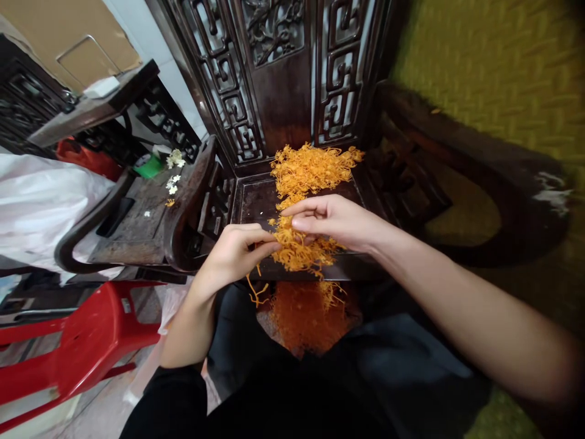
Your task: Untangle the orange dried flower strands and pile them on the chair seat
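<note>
Both hands pinch orange strands: the left hand (235, 253) and the right hand (333, 219) hold a small clump (297, 250) at the near edge of the dark wooden seat (256, 201). A bigger orange pile (311, 167) lies farther back. A red stool (86, 341) stands on the left.
</note>
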Demonstrator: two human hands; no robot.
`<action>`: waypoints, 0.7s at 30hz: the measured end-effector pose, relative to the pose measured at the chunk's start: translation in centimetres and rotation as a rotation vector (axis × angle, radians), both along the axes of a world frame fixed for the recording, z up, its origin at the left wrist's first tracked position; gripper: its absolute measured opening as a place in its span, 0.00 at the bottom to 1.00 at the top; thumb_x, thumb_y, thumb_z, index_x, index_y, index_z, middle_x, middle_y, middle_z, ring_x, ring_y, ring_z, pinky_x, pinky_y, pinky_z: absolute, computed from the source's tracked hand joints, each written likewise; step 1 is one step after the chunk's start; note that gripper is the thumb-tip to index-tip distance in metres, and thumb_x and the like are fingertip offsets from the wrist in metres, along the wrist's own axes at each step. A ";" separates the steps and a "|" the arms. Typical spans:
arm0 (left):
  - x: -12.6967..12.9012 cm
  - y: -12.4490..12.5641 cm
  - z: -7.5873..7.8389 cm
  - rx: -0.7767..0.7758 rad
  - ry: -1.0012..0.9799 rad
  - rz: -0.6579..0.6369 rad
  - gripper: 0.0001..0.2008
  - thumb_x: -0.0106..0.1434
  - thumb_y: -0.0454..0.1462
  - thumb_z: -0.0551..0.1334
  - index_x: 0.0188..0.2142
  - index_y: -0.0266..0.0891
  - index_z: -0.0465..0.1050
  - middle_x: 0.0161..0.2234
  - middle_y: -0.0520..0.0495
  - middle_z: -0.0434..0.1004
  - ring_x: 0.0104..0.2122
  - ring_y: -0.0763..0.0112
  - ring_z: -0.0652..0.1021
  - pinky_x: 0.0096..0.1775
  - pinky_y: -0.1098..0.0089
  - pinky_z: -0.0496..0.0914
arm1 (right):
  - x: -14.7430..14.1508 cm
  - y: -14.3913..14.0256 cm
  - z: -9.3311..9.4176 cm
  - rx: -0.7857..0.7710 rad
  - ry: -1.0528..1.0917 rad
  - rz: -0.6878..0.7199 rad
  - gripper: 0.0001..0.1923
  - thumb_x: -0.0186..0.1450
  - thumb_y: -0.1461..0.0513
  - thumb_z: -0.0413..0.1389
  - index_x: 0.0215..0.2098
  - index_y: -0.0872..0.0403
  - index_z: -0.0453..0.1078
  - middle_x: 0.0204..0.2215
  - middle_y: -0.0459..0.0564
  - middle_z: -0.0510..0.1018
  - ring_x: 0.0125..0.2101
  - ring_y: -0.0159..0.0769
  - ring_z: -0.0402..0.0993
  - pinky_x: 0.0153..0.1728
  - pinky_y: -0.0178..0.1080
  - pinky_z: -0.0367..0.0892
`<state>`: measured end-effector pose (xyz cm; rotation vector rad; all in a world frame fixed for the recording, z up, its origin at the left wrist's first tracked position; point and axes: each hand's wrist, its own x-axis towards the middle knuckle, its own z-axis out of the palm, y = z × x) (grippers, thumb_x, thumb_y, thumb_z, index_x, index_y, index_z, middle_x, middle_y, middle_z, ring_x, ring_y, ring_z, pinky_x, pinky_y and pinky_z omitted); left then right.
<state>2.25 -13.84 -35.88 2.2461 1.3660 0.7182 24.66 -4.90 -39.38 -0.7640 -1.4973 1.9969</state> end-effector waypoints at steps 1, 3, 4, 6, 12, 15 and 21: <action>0.2 0.1 -0.2 -0.001 -0.002 0.001 0.07 0.69 0.38 0.67 0.37 0.37 0.83 0.30 0.49 0.80 0.29 0.75 0.76 0.33 0.73 0.67 | 0.0 0.0 -0.1 0.048 -0.028 0.017 0.21 0.56 0.56 0.72 0.46 0.55 0.81 0.30 0.48 0.81 0.28 0.31 0.75 0.31 0.36 0.72; 0.4 0.2 -0.6 0.003 -0.009 0.010 0.07 0.69 0.37 0.66 0.35 0.37 0.82 0.29 0.50 0.79 0.28 0.75 0.76 0.33 0.73 0.66 | 0.1 0.0 -0.3 0.159 -0.109 0.068 0.22 0.57 0.55 0.71 0.48 0.54 0.82 0.28 0.46 0.80 0.27 0.30 0.72 0.30 0.36 0.69; 0.5 0.2 -0.7 0.004 -0.012 0.015 0.08 0.69 0.37 0.66 0.35 0.37 0.81 0.29 0.50 0.79 0.28 0.75 0.76 0.32 0.73 0.66 | 0.1 0.1 -0.4 0.222 -0.151 0.091 0.22 0.57 0.54 0.70 0.48 0.54 0.82 0.28 0.46 0.79 0.26 0.30 0.71 0.29 0.36 0.68; 0.7 0.3 -0.9 0.010 -0.013 0.035 0.08 0.69 0.37 0.66 0.33 0.37 0.81 0.28 0.50 0.79 0.27 0.76 0.75 0.32 0.73 0.66 | 0.2 0.1 -0.5 0.358 -0.211 0.127 0.23 0.58 0.52 0.70 0.49 0.54 0.83 0.31 0.48 0.80 0.27 0.31 0.71 0.29 0.36 0.66; 1.4 0.4 -1.3 0.072 0.019 0.123 0.11 0.69 0.37 0.65 0.29 0.37 0.78 0.25 0.52 0.76 0.24 0.77 0.72 0.30 0.73 0.63 | 0.0 -1.3 0.3 0.835 -0.272 0.015 0.24 0.61 0.55 0.70 0.53 0.55 0.81 0.41 0.54 0.81 0.38 0.39 0.76 0.40 0.41 0.70; 1.5 0.5 -1.5 0.071 0.025 0.124 0.12 0.70 0.37 0.64 0.30 0.37 0.79 0.25 0.51 0.76 0.25 0.76 0.72 0.30 0.73 0.63 | 0.0 -1.7 0.3 0.995 -0.224 -0.008 0.13 0.67 0.60 0.65 0.50 0.53 0.82 0.41 0.53 0.84 0.41 0.40 0.79 0.45 0.42 0.71; 1.2 0.3 -1.3 -0.030 0.133 0.105 0.13 0.71 0.38 0.63 0.30 0.36 0.80 0.26 0.48 0.78 0.26 0.73 0.73 0.31 0.71 0.62 | 0.5 -0.9 -0.2 0.811 -0.268 -0.263 0.12 0.67 0.67 0.60 0.43 0.51 0.84 0.41 0.49 0.87 0.42 0.43 0.84 0.48 0.44 0.75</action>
